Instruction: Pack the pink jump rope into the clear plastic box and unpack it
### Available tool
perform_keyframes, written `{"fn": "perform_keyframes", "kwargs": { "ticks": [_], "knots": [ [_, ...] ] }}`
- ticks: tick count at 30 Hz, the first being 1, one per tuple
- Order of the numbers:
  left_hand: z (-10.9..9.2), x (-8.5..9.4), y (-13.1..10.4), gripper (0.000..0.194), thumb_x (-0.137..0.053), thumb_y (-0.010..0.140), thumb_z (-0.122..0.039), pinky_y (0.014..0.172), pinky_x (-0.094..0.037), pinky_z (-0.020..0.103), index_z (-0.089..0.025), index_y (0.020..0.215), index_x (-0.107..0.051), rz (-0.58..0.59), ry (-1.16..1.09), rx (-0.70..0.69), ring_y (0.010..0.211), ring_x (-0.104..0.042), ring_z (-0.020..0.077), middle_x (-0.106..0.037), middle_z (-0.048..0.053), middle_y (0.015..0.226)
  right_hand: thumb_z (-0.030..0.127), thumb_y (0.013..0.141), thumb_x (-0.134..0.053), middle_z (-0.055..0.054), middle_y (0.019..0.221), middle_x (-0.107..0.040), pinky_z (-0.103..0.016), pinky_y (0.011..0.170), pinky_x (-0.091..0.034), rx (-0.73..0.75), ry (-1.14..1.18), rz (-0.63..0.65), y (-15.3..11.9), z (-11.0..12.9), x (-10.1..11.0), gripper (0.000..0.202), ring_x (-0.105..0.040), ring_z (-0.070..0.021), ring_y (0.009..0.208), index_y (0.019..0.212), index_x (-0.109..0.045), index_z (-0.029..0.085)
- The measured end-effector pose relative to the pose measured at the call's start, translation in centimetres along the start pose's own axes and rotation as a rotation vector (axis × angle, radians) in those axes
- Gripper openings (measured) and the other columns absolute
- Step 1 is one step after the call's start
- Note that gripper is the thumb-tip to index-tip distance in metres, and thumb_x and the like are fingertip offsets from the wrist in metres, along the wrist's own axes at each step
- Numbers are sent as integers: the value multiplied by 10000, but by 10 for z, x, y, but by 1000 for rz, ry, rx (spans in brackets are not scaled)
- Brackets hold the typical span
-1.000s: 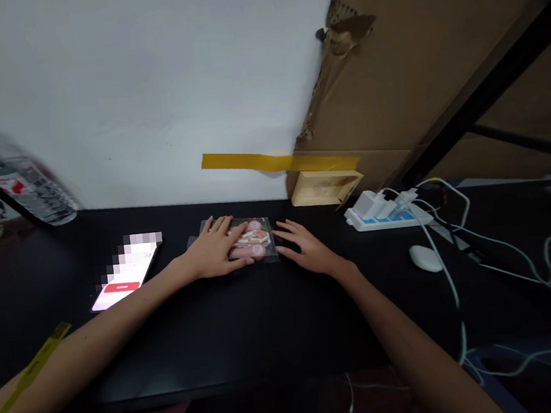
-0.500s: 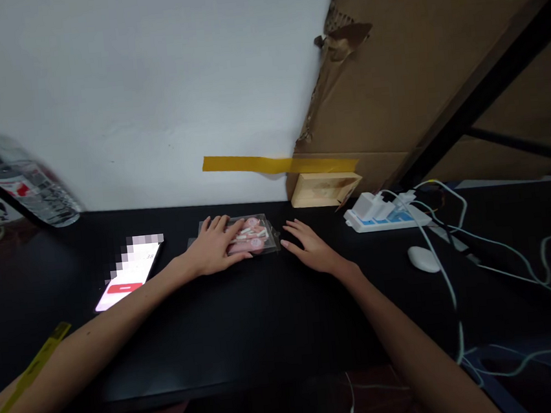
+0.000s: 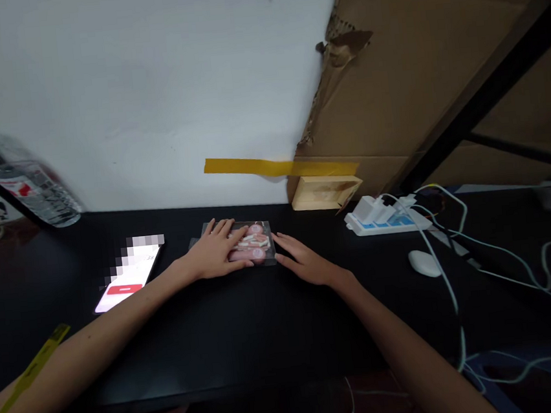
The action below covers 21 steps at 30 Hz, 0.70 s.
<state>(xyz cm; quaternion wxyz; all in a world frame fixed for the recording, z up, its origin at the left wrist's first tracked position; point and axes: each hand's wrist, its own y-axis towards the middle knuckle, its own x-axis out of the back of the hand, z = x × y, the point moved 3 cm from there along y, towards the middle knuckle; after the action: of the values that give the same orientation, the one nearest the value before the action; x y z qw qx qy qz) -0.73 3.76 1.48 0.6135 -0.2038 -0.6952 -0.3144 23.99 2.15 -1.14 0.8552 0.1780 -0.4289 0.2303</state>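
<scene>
A clear plastic packet [image 3: 259, 254] with pink and white pieces inside lies flat on the black table [image 3: 230, 341]. My left hand [image 3: 216, 251] rests on its left part, fingers spread and palm down, hiding some of the contents. At the packet's right edge is my right hand [image 3: 303, 259], its fingertips at or against the edge, thumb apart from the fingers. What exactly the pink and white pieces are is too small to tell.
To the left lie a lit phone [image 3: 130, 272] and a tilted water bottle [image 3: 32, 184]. A small wooden box [image 3: 325, 192] leans by the cardboard. On the right are a power strip [image 3: 386, 218], a white mouse [image 3: 424, 262] and loose cables.
My right hand has moved left to the packet's right edge. The clear film that stuck out at that edge now lies flatter. My left hand stays on the packet.
</scene>
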Motion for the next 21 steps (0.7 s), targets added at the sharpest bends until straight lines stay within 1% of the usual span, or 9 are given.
{"fn": "perform_keyframes", "kwargs": {
  "ticks": [3, 6, 10, 13, 16, 18, 19, 21],
  "knots": [
    [0, -2, -1, 827, -377, 920, -750, 1169, -147, 606, -245, 1567, -274, 11, 12, 14, 1469, -252, 406, -327, 157, 1593, 731, 936, -342, -143, 1640, -260, -565, 1239, -179, 10, -107, 44, 1, 6, -9, 887, -191, -340, 1524, 1598, -204, 157],
    [0, -4, 0, 845, -351, 922, -758, 1173, -127, 612, -235, 1580, -255, 32, 19, 29, 1492, -190, 412, -261, 144, 1625, 734, 937, -320, -181, 1639, -238, -583, 1234, -168, 7, -198, 20, 5, 11, -18, 921, -167, -355, 1525, 1601, -159, 115],
    [-2, -4, 1, 839, -314, 939, -746, 1175, -93, 628, -234, 1595, -207, 79, 8, 24, 1509, -152, 383, -231, 109, 1635, 732, 948, -265, -181, 1629, -272, -592, 1232, -150, -5, -254, -39, 8, 12, -22, 895, -128, -354, 1532, 1599, -178, 125],
    [-5, -1, 2, 805, -296, 957, -712, 1169, -85, 646, -232, 1597, -201, 99, -6, 21, 1511, -144, 378, -220, 93, 1637, 737, 944, -281, -168, 1633, -266, -584, 1226, -174, -36, -254, -31, 8, 9, -21, 892, -133, -367, 1529, 1598, -196, 135],
    [-8, 5, 1, 761, -254, 979, -679, 1155, -87, 675, -237, 1597, -210, 137, -13, 67, 1506, -147, 398, -208, 89, 1638, 721, 951, -308, -143, 1630, -292, -582, 1216, -204, -62, -273, -21, 8, 4, -17, 855, -166, -383, 1520, 1589, -242, 156],
    [-8, 10, 0, 749, -216, 987, -678, 1137, -162, 673, -237, 1593, -230, 182, -13, 118, 1492, -188, 417, -219, 91, 1635, 674, 971, -341, -121, 1603, -364, -586, 1207, -229, -62, -310, -45, 9, 1, -13, 764, -233, -381, 1505, 1561, -334, 188],
    [-7, 13, -1, 739, -210, 990, -673, 1116, -228, 660, -242, 1590, -244, 200, -7, 141, 1470, -246, 428, -231, 90, 1633, 628, 990, -353, -113, 1578, -413, -580, 1200, -252, -63, -330, -71, 9, -2, -10, 689, -280, -371, 1491, 1529, -404, 201],
    [-4, 19, -2, 695, -232, 998, -640, 1049, -358, 611, -261, 1579, -279, 215, 12, 173, 1378, -416, 435, -261, 86, 1627, 518, 1020, -370, -106, 1508, -513, -558, 1172, -322, -87, -355, -140, 10, -7, -4, 541, -391, -346, 1440, 1431, -547, 213]
  ]
}}
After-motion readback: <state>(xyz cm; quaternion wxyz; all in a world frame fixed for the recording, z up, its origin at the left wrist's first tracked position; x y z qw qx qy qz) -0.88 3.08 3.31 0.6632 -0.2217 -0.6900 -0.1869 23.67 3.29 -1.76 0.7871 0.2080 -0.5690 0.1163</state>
